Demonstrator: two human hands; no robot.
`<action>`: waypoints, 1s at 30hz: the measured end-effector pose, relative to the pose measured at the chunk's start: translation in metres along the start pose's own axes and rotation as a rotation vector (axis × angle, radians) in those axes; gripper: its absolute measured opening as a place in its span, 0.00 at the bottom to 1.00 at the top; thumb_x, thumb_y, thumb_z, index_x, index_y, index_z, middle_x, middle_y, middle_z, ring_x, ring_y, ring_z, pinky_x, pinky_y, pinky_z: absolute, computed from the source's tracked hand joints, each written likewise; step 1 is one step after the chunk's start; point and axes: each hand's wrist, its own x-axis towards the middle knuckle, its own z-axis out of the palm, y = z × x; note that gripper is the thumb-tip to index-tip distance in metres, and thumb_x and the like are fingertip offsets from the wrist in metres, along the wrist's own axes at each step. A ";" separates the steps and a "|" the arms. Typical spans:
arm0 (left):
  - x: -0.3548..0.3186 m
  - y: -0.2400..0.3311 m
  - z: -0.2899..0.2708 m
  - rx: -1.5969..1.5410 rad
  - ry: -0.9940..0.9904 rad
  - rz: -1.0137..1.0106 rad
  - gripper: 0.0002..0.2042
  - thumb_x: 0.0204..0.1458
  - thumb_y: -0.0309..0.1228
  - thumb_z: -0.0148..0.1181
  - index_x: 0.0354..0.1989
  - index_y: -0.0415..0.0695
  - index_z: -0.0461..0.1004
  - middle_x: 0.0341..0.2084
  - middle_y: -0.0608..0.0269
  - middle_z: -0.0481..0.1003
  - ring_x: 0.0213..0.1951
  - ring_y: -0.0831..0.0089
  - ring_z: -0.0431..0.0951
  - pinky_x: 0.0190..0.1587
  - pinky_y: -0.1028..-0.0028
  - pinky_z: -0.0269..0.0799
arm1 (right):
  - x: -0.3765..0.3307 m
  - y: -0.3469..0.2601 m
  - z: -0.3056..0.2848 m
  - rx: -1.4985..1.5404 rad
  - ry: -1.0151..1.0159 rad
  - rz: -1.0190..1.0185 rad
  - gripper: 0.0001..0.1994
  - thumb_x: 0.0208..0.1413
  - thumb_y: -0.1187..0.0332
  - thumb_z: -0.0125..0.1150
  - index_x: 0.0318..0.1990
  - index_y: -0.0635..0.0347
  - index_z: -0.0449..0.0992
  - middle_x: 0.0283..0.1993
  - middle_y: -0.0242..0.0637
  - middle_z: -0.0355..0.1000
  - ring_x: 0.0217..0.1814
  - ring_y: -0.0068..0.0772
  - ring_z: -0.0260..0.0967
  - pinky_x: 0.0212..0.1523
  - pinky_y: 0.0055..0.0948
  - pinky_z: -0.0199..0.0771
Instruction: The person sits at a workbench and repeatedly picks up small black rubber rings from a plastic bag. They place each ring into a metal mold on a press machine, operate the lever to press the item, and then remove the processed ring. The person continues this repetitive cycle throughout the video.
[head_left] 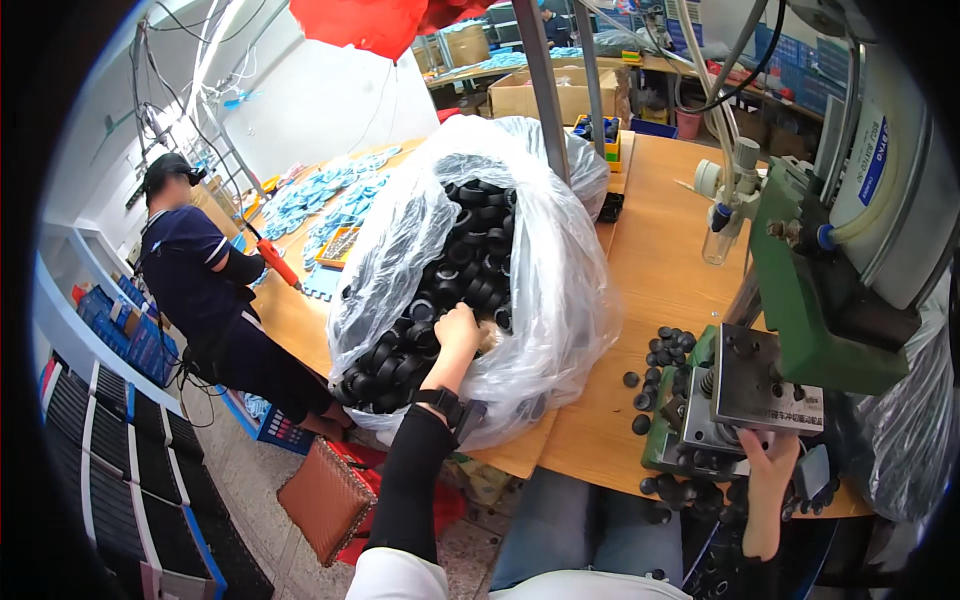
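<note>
Hands: left (460, 330) in one bag (560, 290) (black caps (470, 265)), right (770, 462) at one press (760, 390)

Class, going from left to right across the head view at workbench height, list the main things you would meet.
Co-worker in dark clothes → clear plastic bag of black round parts with the left hand in it → loose black parts on the wooden bench → green press machine, right hand at its base.

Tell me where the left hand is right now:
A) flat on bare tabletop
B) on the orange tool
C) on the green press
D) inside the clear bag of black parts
D: the left hand reaches into the open clear bag and sits among the black parts, while the right hand is at the front of the green press.
</note>
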 end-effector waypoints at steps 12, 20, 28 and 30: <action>-0.065 0.055 -0.076 -0.991 0.592 0.342 0.17 0.44 0.26 0.67 0.44 0.37 0.74 0.45 0.61 0.69 0.39 0.75 0.71 0.37 0.78 0.69 | -0.012 0.023 0.000 -0.561 0.126 -0.229 0.24 0.39 0.66 0.72 0.46 0.63 0.71 0.45 0.41 0.69 0.48 0.42 0.64 0.54 0.38 0.54; -0.231 0.206 -0.063 -1.370 -0.178 0.737 0.32 0.38 0.30 0.73 0.53 0.36 0.67 0.42 0.55 0.75 0.43 0.70 0.77 0.44 0.74 0.72 | -0.079 0.025 -0.067 -0.341 0.396 0.029 0.26 0.42 0.75 0.65 0.53 0.65 0.68 0.51 0.41 0.68 0.53 0.35 0.65 0.56 0.29 0.61; -0.239 0.264 -0.077 -1.213 -0.244 0.712 0.12 0.41 0.31 0.70 0.32 0.38 0.77 0.26 0.57 0.78 0.27 0.66 0.78 0.32 0.73 0.72 | -0.206 0.089 -0.177 -0.937 0.375 0.502 0.31 0.43 0.67 0.69 0.56 0.65 0.65 0.57 0.48 0.64 0.60 0.48 0.60 0.61 0.38 0.56; -0.241 0.265 -0.075 -1.196 -0.245 0.704 0.13 0.41 0.32 0.70 0.32 0.38 0.77 0.27 0.56 0.78 0.27 0.64 0.78 0.32 0.71 0.72 | -0.224 0.106 -0.182 -0.924 0.352 0.536 0.33 0.44 0.66 0.68 0.58 0.66 0.63 0.60 0.49 0.61 0.63 0.51 0.56 0.63 0.41 0.54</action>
